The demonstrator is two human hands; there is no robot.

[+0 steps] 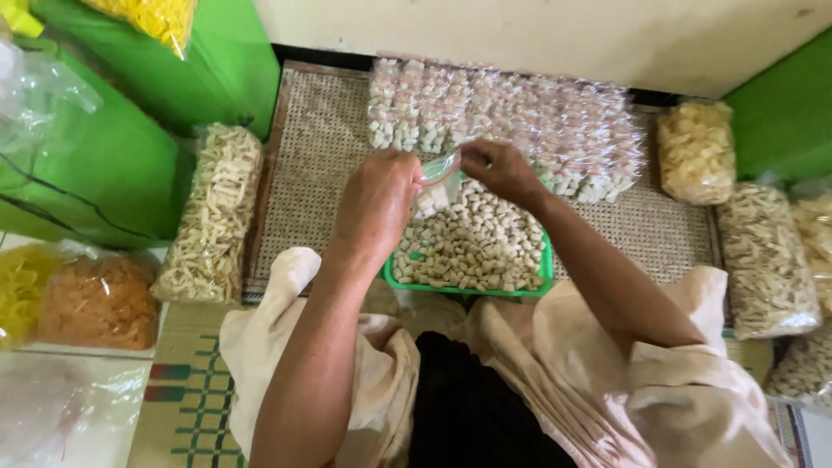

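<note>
Both my hands are raised over a green tray (546, 276) heaped with small pale snack pieces (477, 247). My left hand (374, 201) and my right hand (496, 170) each pinch one side of the mouth of a small clear plastic bag (436, 184). The bag hangs between them and has a few pale pieces in its bottom. Behind the tray, rows of small filled clear packets (511, 117) lie on a woven mat (312, 147).
Large clear bags of pale snacks stand at left (212, 217) and right (764, 260), with another at the back right (696, 152). Orange (100, 302) and yellow (19, 290) snack bags lie at far left. Green walls (104, 165) close both sides.
</note>
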